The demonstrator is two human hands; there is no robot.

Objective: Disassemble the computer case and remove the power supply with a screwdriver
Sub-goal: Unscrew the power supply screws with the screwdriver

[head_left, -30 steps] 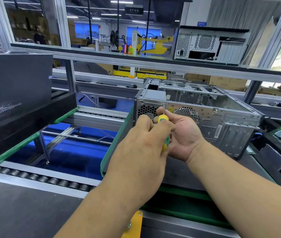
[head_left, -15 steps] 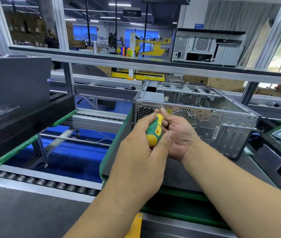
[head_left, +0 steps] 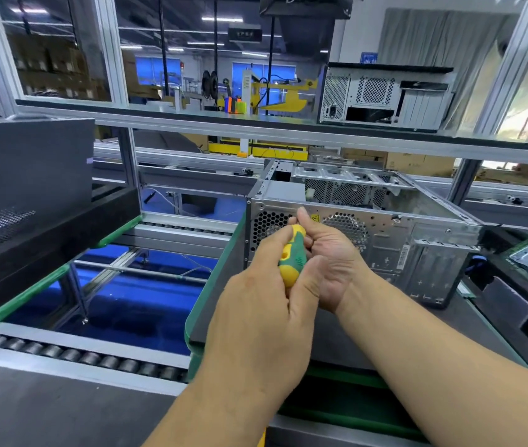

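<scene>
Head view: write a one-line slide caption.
Left hand grips a green-and-yellow screwdriver at the open computer case rear panel while the right hand steadies its front end.

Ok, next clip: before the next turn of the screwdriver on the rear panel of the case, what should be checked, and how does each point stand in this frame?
1. Left hand grips the screwdriver handle: ok.
2. Right hand steadies the tool near its front end, fingers curled by the shaft: ok.
3. Tip seated in a screw on the computer case rear panel: cannot tell, both hands hide it.
4. Case resting flat on the grey work surface: ok.
5. Top of the case open, so the power supply in the near left corner is reachable: ok.
6. Other power supply screws out: cannot tell.
</scene>
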